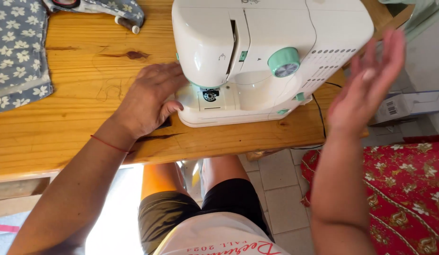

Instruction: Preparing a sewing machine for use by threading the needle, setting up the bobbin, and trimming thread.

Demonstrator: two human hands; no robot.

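Note:
A white sewing machine (pixel 266 52) with mint-green dials stands on a wooden table (pixel 77 118). My left hand (pixel 148 97) lies flat on the table against the machine's left end, thumb touching its base, fingers spread, holding nothing. My right hand (pixel 368 85) hovers in the air beside the machine's right end, fingers apart and blurred, empty. A thin red thread circles my left wrist.
Blue cloth with white flowers (pixel 16 52) lies at the table's far left, a thread spool (pixel 127 24) near it. A black cord (pixel 319 113) runs off the table's right side. A white box (pixel 408 106) and a red patterned fabric (pixel 404 198) sit to the right on the tiled floor.

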